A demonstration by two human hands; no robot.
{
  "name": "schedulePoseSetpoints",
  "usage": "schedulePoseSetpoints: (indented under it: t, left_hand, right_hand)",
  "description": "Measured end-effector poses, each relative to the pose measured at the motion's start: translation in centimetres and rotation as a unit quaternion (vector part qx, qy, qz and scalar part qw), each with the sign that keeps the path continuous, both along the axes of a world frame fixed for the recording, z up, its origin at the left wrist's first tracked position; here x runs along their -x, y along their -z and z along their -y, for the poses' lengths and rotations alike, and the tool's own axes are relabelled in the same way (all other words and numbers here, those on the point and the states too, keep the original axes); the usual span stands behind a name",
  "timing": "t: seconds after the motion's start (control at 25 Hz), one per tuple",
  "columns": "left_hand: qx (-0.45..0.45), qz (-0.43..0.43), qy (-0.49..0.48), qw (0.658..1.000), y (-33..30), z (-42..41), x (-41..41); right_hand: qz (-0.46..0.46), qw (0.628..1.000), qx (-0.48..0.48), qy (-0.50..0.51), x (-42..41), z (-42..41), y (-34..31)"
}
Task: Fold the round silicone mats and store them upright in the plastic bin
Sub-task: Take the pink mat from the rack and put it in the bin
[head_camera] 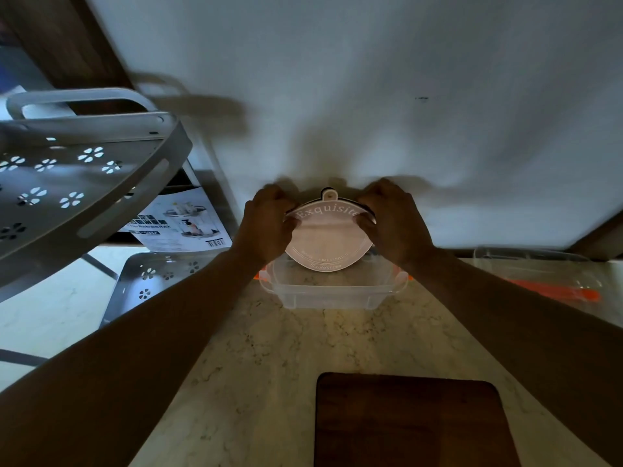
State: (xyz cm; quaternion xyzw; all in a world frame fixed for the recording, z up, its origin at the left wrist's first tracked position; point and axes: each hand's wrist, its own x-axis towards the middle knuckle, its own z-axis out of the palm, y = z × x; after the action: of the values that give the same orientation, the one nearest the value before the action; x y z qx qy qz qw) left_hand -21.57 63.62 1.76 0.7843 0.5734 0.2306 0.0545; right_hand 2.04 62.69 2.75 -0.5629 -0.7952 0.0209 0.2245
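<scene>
A pink round silicone mat (328, 242) with "Exquisite" lettering stands upright over the far side of the clear plastic bin (332, 293). Its upper edge curls toward me, and a small hanging tab sticks up at its top. My left hand (268, 222) grips the mat's left edge and my right hand (392, 219) grips its right edge. The mat's lower edge dips just inside the bin's rim. A dark edge shows behind the mat's top, possibly a second mat; I cannot tell. The bin sits on the marble counter, against the white wall.
A dark wooden cutting board (409, 421) lies near me on the counter (256, 358). The bin's clear lid (536, 267) with orange clips (556, 291) rests at the right. A grey perforated rack (77, 176), its tray (151, 281) and a printed box (183, 220) stand at the left.
</scene>
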Motion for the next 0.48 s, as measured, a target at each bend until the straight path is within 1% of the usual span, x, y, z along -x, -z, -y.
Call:
schedulePoseSetpoints:
  t: [0.2,0.48]
  left_hand:
    - [0.007,0.037,-0.008,0.999,-0.06,0.08,-0.30]
    - [0.013,0.024,-0.009,1.000,-0.28,0.32,-0.44]
  right_hand:
    - [0.017,1.000,0.006,0.013,0.18,0.31,0.20]
    - [0.028,0.999,0.010,0.027,0.30,0.55,0.28]
